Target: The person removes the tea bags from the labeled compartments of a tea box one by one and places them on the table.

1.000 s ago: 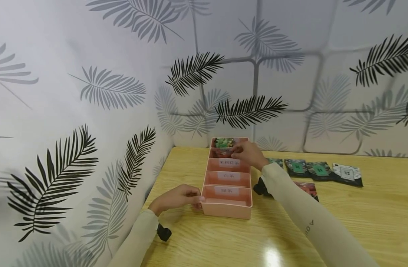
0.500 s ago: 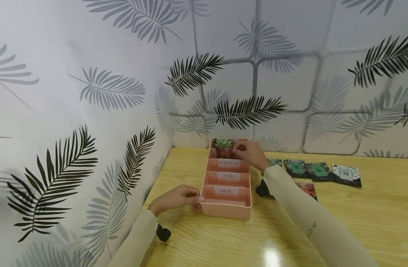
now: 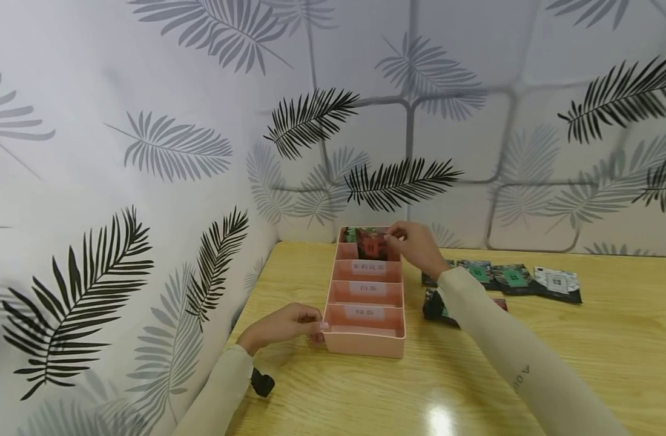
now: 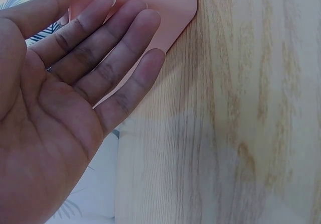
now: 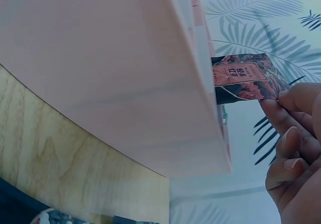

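Note:
A long pink divided box with paper labels on its dividers lies lengthwise on the table. My left hand holds its near left corner; in the left wrist view the fingers lie along the outer wall, the thumb up toward the rim. At the far end my right hand pinches a dark red tea sachet by its top corner, between thumb and index finger. The right wrist view shows the sachet partly above the rim, its lower end hidden by the wall. A green sachet sits in the farthest compartment behind it.
Right of the box, several dark sachets with green labels and one white-labelled sachet lie in a row. More sachets lie nearer, partly under the right forearm. A patterned wall stands behind the table.
My right hand has lifted the red sachet, which now stands higher out of its compartment and covers part of the green one. The left hand stays at the box corner.

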Motion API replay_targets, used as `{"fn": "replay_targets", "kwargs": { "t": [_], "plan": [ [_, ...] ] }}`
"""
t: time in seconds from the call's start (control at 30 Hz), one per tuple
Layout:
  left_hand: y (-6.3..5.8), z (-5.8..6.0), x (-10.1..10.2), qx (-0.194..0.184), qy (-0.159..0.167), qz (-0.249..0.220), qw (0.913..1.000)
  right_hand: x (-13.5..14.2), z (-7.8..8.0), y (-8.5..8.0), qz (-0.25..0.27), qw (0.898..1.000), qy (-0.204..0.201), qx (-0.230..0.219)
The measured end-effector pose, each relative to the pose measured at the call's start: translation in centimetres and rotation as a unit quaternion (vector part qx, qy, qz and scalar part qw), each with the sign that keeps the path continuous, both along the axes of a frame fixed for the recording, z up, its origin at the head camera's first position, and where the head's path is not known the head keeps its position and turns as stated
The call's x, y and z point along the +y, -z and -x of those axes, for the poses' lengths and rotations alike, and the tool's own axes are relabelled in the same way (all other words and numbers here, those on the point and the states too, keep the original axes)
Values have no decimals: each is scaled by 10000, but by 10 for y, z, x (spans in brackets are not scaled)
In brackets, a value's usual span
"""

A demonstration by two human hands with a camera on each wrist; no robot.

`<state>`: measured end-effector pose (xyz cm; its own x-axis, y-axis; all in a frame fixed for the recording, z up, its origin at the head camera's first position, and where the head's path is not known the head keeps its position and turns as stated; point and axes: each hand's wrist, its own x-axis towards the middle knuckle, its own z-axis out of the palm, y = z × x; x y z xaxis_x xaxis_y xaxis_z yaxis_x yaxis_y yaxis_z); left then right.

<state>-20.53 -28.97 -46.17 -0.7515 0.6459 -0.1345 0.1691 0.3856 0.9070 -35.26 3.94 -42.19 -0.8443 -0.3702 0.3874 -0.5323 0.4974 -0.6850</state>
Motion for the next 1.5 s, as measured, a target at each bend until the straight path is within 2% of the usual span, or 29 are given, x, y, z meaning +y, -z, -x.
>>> {"fn": "replay_targets", "kwargs": {
  "t": [0.4, 0.53, 0.73, 1.2, 1.5],
  "plan": [
    [-1, -2, 2, -23, -63, 3, 10000, 19, -7, -20, 327, 9993, 111, 115],
    [0, -1, 1, 1, -109, 33, 9999, 26, -9, -24, 253, 9993, 145, 220],
    [-1, -1, 2, -10, -104, 42, 9999, 40, -16, -27, 98, 9994, 297, 141],
    [0, -3, 3, 13, -118, 82, 9999, 81, -27, -22, -48, 9993, 338, 125],
    [-4, -3, 4, 30, -81, 110, 9999, 100, -32, -17, -109, 9992, 392, 36]
  ]
}}
